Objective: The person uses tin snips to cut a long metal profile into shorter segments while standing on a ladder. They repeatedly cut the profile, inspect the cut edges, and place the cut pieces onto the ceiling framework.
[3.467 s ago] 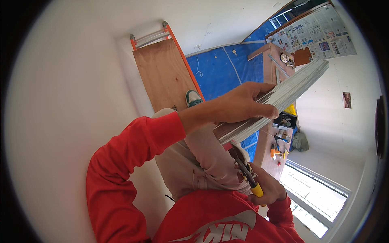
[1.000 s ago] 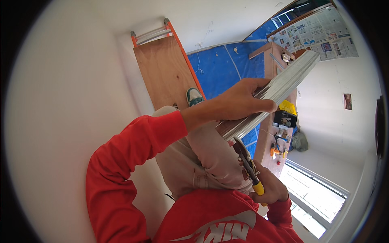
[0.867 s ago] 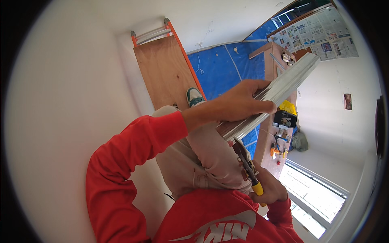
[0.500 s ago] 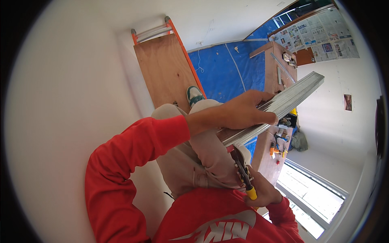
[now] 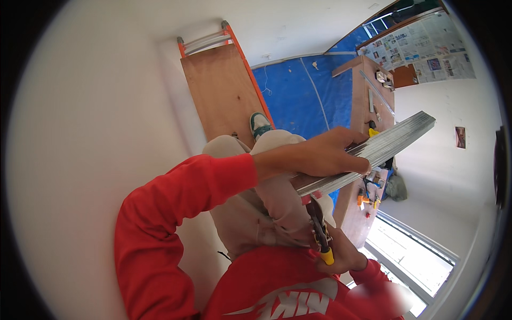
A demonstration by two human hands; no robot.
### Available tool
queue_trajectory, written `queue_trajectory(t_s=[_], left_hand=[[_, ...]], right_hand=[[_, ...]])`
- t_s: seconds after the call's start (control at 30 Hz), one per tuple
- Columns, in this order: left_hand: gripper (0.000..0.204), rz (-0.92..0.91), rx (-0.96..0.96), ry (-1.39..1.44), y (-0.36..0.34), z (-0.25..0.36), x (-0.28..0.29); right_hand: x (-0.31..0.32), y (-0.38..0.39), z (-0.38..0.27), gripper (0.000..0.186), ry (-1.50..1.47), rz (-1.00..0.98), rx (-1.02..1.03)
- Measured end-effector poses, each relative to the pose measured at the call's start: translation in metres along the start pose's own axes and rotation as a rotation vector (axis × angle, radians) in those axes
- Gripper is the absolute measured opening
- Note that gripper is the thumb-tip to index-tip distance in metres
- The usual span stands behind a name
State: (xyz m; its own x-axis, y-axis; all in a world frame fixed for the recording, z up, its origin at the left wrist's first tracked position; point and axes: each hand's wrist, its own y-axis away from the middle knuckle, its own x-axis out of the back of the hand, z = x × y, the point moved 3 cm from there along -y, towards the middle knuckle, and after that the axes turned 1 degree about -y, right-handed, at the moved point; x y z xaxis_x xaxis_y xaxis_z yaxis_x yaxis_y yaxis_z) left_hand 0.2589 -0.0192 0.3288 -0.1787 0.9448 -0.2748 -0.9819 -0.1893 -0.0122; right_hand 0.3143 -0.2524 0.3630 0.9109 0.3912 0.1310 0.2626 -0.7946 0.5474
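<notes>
My left hand [image 5: 336,153] is closed round a long, grey, ridged metal channel [image 5: 392,140], thumb on the near side and fingers over the far side. The channel slants up to the right over my knees. Below its lower end, my right hand [image 5: 344,253] grips tin snips [image 5: 319,224] with a dark metal head and a yellow handle end. The snips' head points up at the channel's lower end, where a small reddish patch shows. Whether the jaws touch the metal I cannot tell. Part of the right hand's grip is hidden behind the snips.
A plywood board [image 5: 218,90] lies on an orange ladder frame [image 5: 250,80] under my foot. Blue sheeting [image 5: 293,96] covers the floor. To the right runs a wooden bench [image 5: 352,208] with an orange power tool [image 5: 361,198] on it. A window [image 5: 410,253] is at lower right.
The upper end of the metal channel has dipped and swung slightly right, with my left hand lower. The snips have shifted a little; both hands keep their grips.
</notes>
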Motion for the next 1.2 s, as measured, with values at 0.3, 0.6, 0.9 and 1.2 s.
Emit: queue_trajectory(t_s=[0.3,0.6,0.9,1.2], left_hand=[[0.073,0.039,-0.025,-0.011,0.001,-0.001,-0.002],[0.085,0.061,-0.056,-0.009,-0.004,-0.004,0.011],[0.088,0.202,-0.156,-0.465,0.003,0.045,0.024],[0.084,0.532,-0.5,-0.591,0.016,0.096,0.034]], right_hand=[[-0.01,-0.002,0.012,0.06,-0.103,0.018,0.006],[-0.004,-0.003,0.02,0.048,-0.073,0.074,-0.066],[0.008,0.022,-0.016,0.064,0.035,0.146,-0.276],[0.018,0.021,-0.019,0.08,0.056,0.219,-0.185]])
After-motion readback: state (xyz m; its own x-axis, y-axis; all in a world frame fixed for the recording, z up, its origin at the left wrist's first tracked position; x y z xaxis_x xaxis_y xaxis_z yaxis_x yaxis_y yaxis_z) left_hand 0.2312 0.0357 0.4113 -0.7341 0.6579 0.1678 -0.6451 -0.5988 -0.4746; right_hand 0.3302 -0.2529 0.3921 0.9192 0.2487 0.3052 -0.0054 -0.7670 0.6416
